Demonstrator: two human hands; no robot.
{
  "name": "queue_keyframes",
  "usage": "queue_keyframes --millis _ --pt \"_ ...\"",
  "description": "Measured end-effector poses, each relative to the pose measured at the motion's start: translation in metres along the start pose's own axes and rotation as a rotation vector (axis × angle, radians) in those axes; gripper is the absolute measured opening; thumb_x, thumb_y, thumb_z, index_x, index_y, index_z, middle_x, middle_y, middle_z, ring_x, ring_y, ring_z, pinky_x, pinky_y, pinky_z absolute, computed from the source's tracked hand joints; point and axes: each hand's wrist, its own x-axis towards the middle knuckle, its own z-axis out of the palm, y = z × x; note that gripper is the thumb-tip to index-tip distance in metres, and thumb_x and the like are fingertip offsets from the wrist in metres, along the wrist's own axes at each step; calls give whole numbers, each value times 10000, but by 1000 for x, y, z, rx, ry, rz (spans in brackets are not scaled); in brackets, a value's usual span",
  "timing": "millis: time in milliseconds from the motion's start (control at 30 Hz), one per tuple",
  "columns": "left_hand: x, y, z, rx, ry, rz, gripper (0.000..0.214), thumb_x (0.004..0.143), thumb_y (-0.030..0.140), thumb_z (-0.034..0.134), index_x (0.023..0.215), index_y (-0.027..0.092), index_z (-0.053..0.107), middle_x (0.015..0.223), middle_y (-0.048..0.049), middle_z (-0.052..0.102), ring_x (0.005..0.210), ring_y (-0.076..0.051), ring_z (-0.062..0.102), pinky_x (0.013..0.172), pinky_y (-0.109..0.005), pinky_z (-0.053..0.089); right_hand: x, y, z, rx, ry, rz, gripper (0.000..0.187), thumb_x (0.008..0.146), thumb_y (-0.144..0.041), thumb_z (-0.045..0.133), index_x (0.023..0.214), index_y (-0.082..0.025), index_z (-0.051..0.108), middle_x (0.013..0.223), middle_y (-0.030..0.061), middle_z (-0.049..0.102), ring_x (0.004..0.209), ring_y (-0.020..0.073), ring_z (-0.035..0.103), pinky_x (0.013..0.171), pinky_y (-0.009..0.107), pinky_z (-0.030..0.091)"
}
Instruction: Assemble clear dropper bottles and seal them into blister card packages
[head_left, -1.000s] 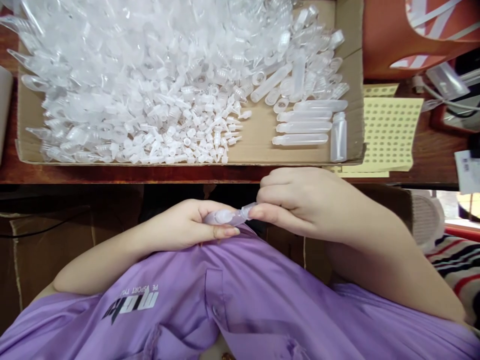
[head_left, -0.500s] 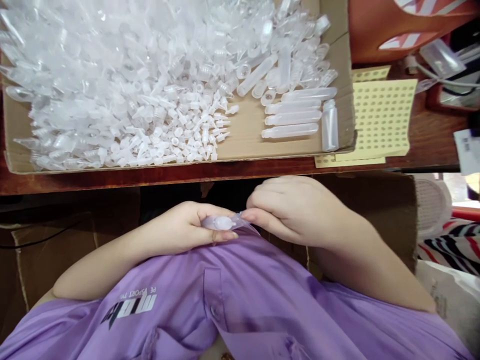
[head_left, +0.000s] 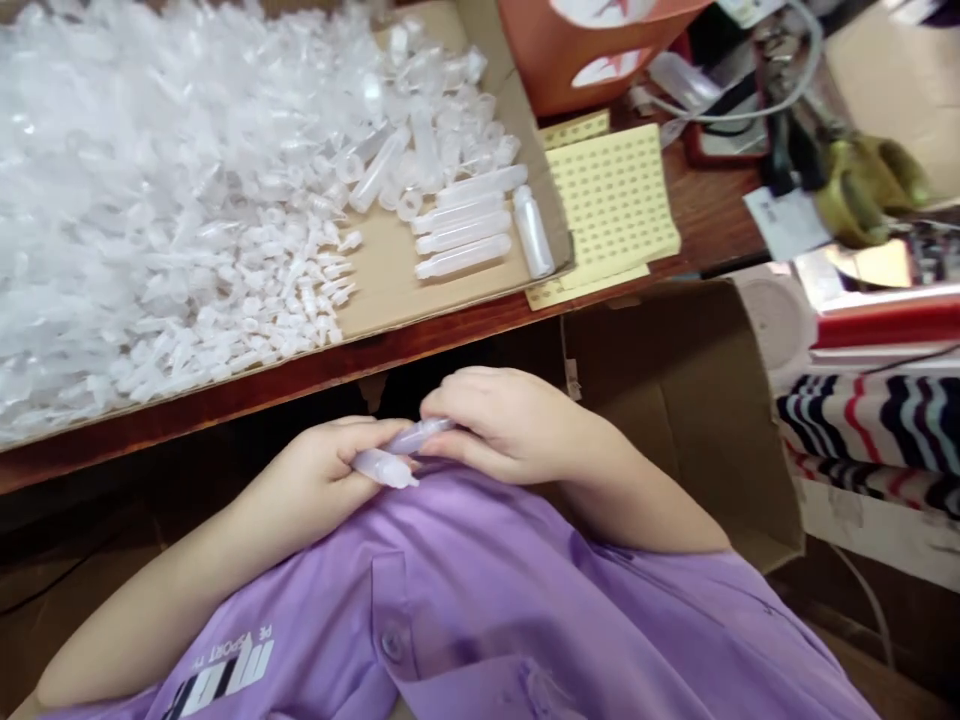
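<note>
The left hand point(head_left: 326, 463) grips a nozzled tube point(head_left: 382, 467) and a second tube point(head_left: 415, 437) by the shirt point(head_left: 480, 580), hiding one end of each. The right hand point(head_left: 516, 425) clamps the second tube's other, covered end.

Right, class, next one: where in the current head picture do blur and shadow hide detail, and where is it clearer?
Head view: the heap of translucent white plastic parts is smeared toward the left, its pieces merging; head view: deep shadow lies under the reddish-brown wooden table; head view: the bare left hand and bare right hand are clearer, though slightly soft.
</note>
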Motion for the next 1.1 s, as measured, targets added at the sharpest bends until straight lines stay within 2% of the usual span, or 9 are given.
queue_keyframes --millis 133,333,433,500,633,733,900,1000,1100 --pt "3 -5 2 289 83 67 317 929 398 594 1181 266 735 1035 -43 748 949 -211 694 849 -286 520 3 0 1 31 -51 154 371 992 -445 488 791 -164 625 740 19 616 704 139 528 644 268 348" --pt "10 -6 6 489 228 69 411 901 434 492 1121 207 755 1000 -90 758 927 -278 718 786 -357 551 3 1 7 385 19 497 354 938 -499 563 782 -182 583 687 -41 556 651 97 491 597 226 335" --pt "9 2 5 339 226 79 384 881 449 557 1112 207 746 1011 -78 757 950 -259 705 847 -342 536 -2 -4 -1 452 48 406 313 954 -461 544 840 -176 607 759 -21 620 699 104 553 635 221 396" --pt "6 8 2 137 170 27 353 884 481 602 1043 197 738 872 -46 733 815 -201 685 776 -293 531 -4 -6 -16 386 174 277 276 989 -395 485 911 -176 633 857 10 678 781 120 610 716 230 450" --pt "1 8 -3 -366 -70 -91 447 867 563 650 1018 145 694 668 25 605 508 -84 515 529 -212 437 17 2 -64 -167 509 159 221 981 -264 472 1016 -170 669 1028 78 716 956 185 647 878 308 473" --pt "-1 -1 -3 -615 -161 -105 495 842 573 694 1061 129 685 690 27 622 478 -58 521 542 -206 442 60 12 -98 -501 395 190 211 930 -193 490 1011 -180 685 1077 111 708 1014 248 643 866 365 472" --pt "-6 -19 -2 -800 -179 -26 459 838 544 726 1026 129 674 698 -5 679 635 -99 651 669 -217 495 127 22 -120 -658 55 326 118 814 -220 617 905 -218 691 886 92 705 801 264 633 695 379 455" --pt "-10 -26 -5 -870 -148 10 406 847 506 735 1007 140 665 710 -5 689 671 -103 663 700 -226 508 139 29 -119 -665 12 456 117 758 -300 693 827 -207 675 786 89 664 717 250 605 651 376 438" --pt "-10 -30 -9 -903 -144 -3 421 829 515 748 1006 144 656 721 -1 685 667 -106 668 692 -231 511 136 33 -113 -602 15 453 108 775 -306 657 819 -208 663 865 95 679 760 249 612 668 377 444"
